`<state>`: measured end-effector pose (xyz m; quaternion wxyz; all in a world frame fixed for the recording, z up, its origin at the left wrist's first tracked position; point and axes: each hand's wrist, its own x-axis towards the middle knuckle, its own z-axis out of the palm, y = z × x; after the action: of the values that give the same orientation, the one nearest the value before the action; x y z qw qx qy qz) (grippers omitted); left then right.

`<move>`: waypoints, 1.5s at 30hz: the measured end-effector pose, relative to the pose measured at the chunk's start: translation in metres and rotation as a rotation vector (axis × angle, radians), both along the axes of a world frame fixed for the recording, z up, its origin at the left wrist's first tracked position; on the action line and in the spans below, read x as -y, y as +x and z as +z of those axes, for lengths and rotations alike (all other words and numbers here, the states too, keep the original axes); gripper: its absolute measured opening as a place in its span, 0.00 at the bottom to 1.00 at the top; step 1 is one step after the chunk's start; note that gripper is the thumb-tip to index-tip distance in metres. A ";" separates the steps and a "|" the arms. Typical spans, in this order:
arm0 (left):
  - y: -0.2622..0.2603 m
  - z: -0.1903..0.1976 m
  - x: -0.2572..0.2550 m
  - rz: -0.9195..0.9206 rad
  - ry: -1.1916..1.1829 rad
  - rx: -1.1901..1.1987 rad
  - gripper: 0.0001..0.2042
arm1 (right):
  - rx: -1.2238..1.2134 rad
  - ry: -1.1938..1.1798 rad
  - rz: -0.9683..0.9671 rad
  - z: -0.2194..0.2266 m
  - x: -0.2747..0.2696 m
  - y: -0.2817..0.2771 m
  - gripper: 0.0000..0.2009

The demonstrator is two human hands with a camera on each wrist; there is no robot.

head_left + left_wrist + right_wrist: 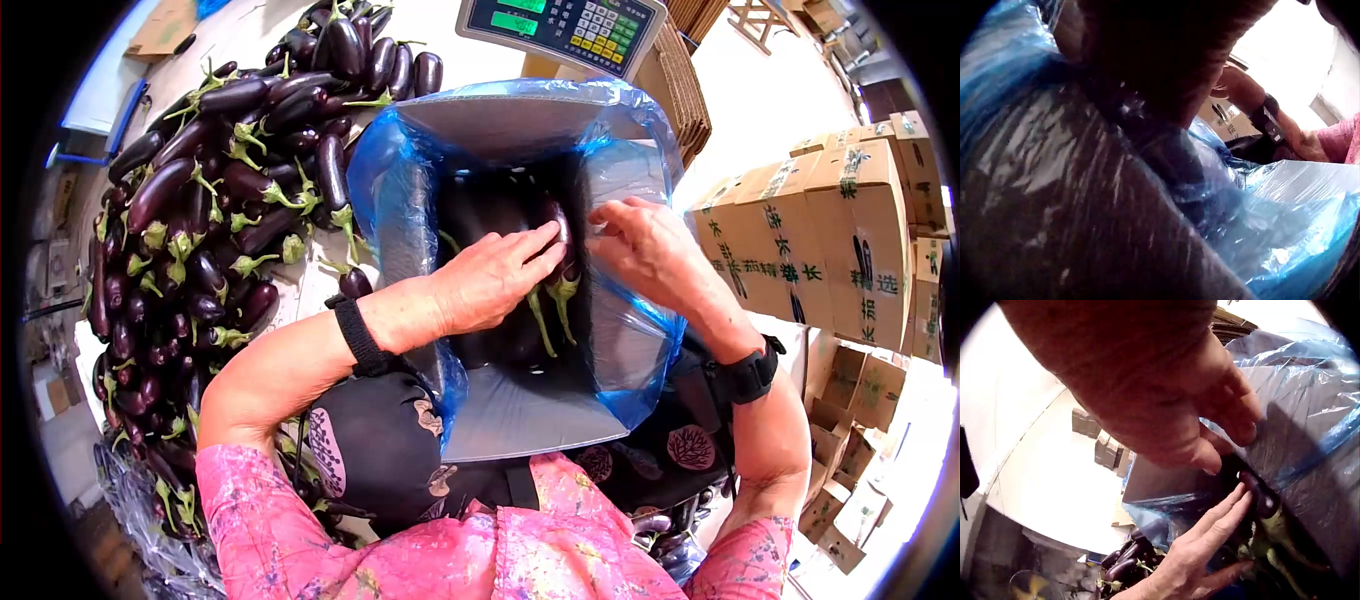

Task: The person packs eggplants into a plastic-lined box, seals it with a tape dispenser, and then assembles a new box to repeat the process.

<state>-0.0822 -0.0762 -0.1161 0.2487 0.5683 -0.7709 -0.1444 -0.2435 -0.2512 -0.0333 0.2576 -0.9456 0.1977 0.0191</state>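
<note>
A cardboard box (530,415) lined with blue plastic film (392,165) stands open before me. Inside lies a dark purple eggplant (557,225), its green stem pointing toward me. My left hand (495,278) reaches over the left wall, and its extended fingertips touch this eggplant, as the right wrist view also shows. Above the right side of the box is my right hand (650,245), fingers loosely bent with nothing between them. In the left wrist view the film (1041,187) fills the foreground. Deep shadow hides much of the box's inside.
A large pile of eggplants (230,190) spreads on the left. At the back stands a scale (565,30) with a lit green display, near stacked flat cardboard (685,95). Printed cartons (820,235) are stacked at the right. Black patterned cloth (365,450) covers my legs beside the box.
</note>
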 end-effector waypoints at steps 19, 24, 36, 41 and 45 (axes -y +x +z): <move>0.105 0.065 -0.122 0.655 0.147 -0.687 0.18 | -0.126 -0.509 0.380 -0.034 -0.061 0.007 0.13; 0.132 -0.055 -0.280 1.307 0.219 -0.896 0.18 | -0.127 -0.402 0.363 -0.034 -0.064 0.018 0.24; 0.074 -0.183 -0.442 1.790 0.790 -0.147 0.35 | -0.221 -0.260 0.331 -0.024 -0.067 0.026 0.30; 0.060 -0.159 -0.408 1.676 0.820 0.049 0.29 | -0.253 -0.219 0.367 -0.014 -0.069 0.026 0.27; 0.000 -0.168 -0.397 1.381 0.264 0.145 0.26 | -0.282 -0.155 0.400 0.002 -0.072 0.031 0.24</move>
<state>-0.0819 0.3206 -0.2841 0.1605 0.9611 -0.2247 -0.0077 -0.2122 -0.1792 -0.0313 0.1451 -0.9709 0.0416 0.1859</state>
